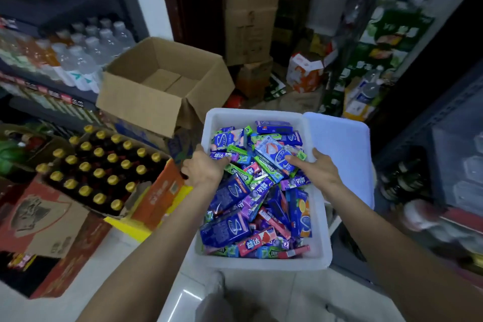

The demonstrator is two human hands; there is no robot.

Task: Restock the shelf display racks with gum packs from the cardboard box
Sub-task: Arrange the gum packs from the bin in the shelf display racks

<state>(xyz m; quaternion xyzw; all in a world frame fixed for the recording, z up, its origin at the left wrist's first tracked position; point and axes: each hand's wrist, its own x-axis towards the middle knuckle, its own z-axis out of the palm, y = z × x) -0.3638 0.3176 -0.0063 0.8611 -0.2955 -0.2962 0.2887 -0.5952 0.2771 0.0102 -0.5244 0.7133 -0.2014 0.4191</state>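
Note:
A white foam box (322, 232) sits low in front of me, filled with several loose gum packs (257, 198) in blue, purple, green and red wrappers. My left hand (202, 170) reaches over the box's left wall, its fingers lying on a purple pack (219, 155) near the far left corner. My right hand (315, 168) comes over the right wall, with fingers stretched flat onto a light blue pack (274, 151) and the thumb near the rim. Neither hand lifts a pack. No display rack is in view.
The box's white lid (339, 151) lies against its right side. An open cardboard box (146, 102) stands behind to the left, beside a crate of dark bottles with gold caps (104, 167). Water bottles (86, 57) line the left shelf. Cartons and dark shelving crowd the back and right.

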